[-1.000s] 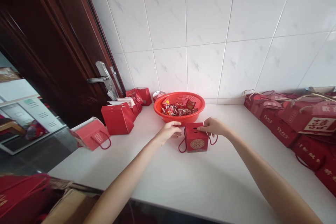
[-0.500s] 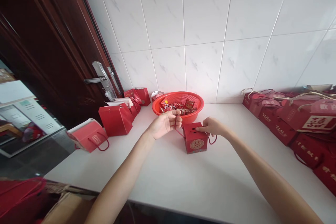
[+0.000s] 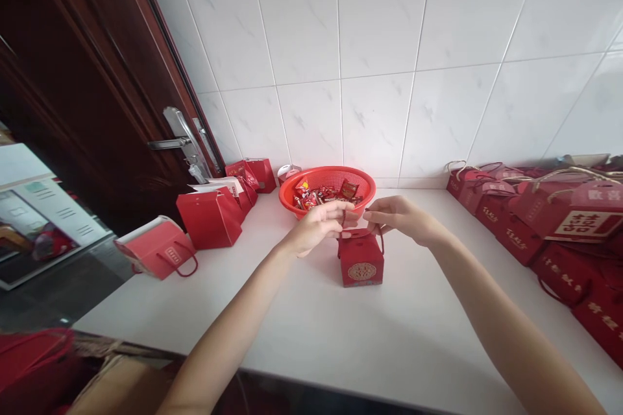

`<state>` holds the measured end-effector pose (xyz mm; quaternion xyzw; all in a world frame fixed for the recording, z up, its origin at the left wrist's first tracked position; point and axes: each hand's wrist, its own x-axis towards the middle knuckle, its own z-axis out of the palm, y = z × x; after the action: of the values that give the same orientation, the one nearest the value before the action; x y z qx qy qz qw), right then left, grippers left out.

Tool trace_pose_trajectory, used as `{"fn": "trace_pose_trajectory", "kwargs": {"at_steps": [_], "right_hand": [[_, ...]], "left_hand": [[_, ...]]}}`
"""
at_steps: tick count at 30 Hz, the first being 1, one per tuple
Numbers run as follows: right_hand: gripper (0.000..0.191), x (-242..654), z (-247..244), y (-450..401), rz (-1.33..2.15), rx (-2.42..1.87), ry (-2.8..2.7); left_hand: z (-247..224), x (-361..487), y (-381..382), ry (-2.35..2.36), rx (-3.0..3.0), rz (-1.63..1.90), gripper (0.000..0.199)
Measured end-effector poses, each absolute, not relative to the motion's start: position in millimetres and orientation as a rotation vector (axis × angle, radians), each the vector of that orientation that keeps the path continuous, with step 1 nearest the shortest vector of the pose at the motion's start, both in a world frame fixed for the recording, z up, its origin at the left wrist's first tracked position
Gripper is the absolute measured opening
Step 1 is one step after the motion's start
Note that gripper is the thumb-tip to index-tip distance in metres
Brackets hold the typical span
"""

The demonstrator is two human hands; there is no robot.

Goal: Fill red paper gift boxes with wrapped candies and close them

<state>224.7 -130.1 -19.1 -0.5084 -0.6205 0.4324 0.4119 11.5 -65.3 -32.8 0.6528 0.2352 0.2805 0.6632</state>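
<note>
A small red gift box (image 3: 361,266) with a round gold emblem stands upright on the white table. Two dark red cord handles belong to it. My left hand (image 3: 318,225) is closed on one cord at the box's upper left. Above the upper right side, my right hand (image 3: 402,217) pinches the other cord (image 3: 381,241). Both hands hang just over the lid, close together, and partly hide its top. Right behind them sits an orange-red plastic basket (image 3: 327,175) holding wrapped sweets (image 3: 316,196).
Several red boxes and bags stand on the left, among them an open red bag (image 3: 208,219) and a tilted box with a cord handle (image 3: 158,249). A pile of red gift boxes (image 3: 564,220) lines the right. Beyond the left table edge is a dark door (image 3: 97,78).
My right hand has left the box's lid and lifted its cord handle upward. My left hand has moved right with its cord, closer to the right hand.
</note>
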Motion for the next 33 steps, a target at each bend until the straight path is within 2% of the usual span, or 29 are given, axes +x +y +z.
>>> {"fn": "trace_pose_trajectory", "kwargs": {"at_steps": [3, 6, 14, 19, 21, 23, 25, 27, 30, 33], "right_hand": [[0.036, 217, -21, -131, 1.091, -1.257, -1.562], [0.03, 211, -23, -131, 1.031, -1.274, -1.552], [0.015, 208, -26, -131, 0.632, -1.59, -1.461], [0.014, 215, -30, -124, 0.62, -1.602, -1.41], [0.015, 216, -30, -122, 0.665, -1.57, -1.372], [0.015, 217, -30, -121, 0.724, -1.545, -1.337], [0.016, 217, -30, -121, 0.795, -1.522, -1.31], [0.017, 217, -30, -121, 0.881, -1.479, -1.292], [0.015, 220, -30, -121, 1.037, -1.367, -1.263], [0.012, 224, -33, -119, 1.184, -1.299, -1.224]], "left_hand": [[-28, 22, -73, 0.508, 1.408, 0.595, 0.068], [-20, 33, -83, 0.515, 1.383, 0.547, 0.078], [-18, 58, -85, 0.503, 1.455, 0.533, 0.08], [-38, 56, -79, 0.69, 1.812, 0.702, 0.079], [-48, 56, -78, 0.852, 2.015, 0.827, 0.071], [-59, 58, -78, 0.983, 2.171, 0.878, 0.052], [-68, 63, -78, 1.066, 2.269, 0.828, 0.032], [-76, 67, -77, 1.098, 2.327, 0.737, 0.021], [-83, 72, -76, 1.078, 2.354, 0.686, 0.018], [-87, 73, -74, 1.046, 2.345, 0.676, 0.023]]}}
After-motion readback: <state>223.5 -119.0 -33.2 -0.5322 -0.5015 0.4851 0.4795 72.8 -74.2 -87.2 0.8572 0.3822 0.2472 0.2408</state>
